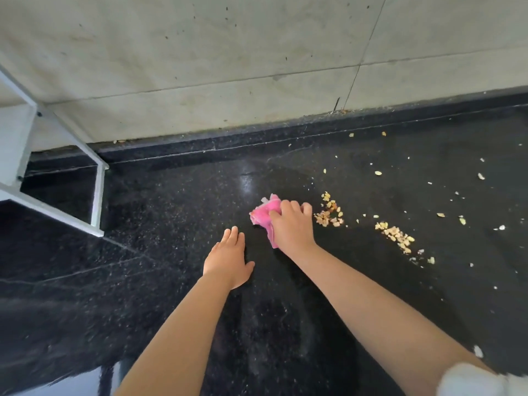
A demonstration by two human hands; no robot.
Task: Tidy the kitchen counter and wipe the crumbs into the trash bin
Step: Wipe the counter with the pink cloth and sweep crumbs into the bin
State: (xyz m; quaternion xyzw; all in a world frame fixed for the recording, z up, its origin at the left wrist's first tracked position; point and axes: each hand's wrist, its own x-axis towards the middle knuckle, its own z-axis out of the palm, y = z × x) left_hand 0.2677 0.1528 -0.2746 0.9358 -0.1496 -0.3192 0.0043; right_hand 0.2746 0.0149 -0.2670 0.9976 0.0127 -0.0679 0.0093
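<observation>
Crumbs [328, 214] beside cloth [267, 214] under right hand [291, 224]

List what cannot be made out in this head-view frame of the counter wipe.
- Trash bin: not in the head view at all.
- Pink cloth: mostly covered by the right hand gripping it, so its size is unclear.
- White rack: cut off by the left edge.
- Crumbs: too small to identify.
- White object at the bottom right: cut off by the frame edge.
- Left hand: contact with the counter unclear.

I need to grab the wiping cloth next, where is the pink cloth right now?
In the head view, the pink cloth lies mid-counter under the right hand, just left of the nearest crumbs.
</observation>
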